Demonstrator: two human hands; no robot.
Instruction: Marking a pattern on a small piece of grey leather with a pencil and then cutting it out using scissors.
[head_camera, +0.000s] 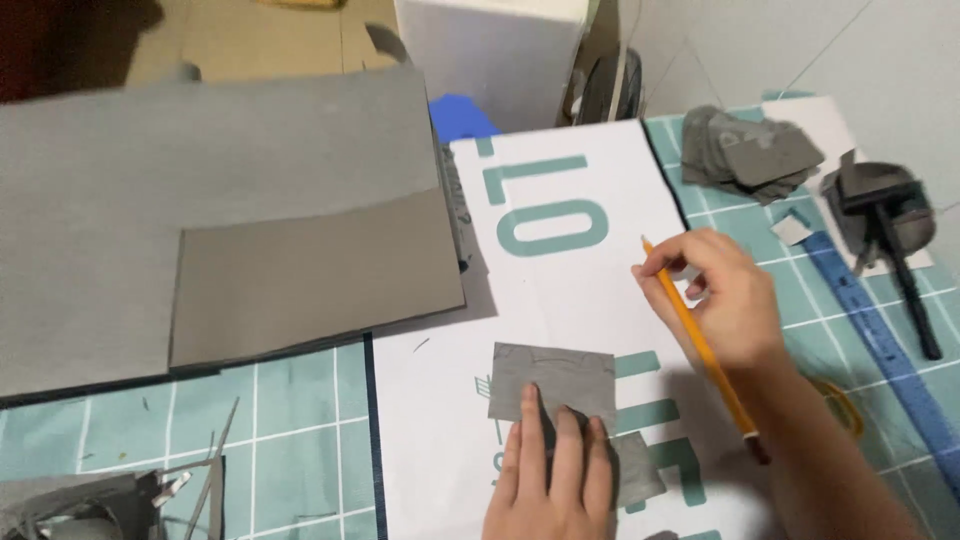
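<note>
Nearest, the left hand (553, 478) lies flat, fingers together, pinning a small grey foam piece (552, 381) onto white printed paper (580, 290). Just right, the right hand (722, 300) pinches a yellow pencil (700, 340). Light pressure could let the piece slide, skewing any line. Farther left lie large grey sheets (220, 210).
</note>
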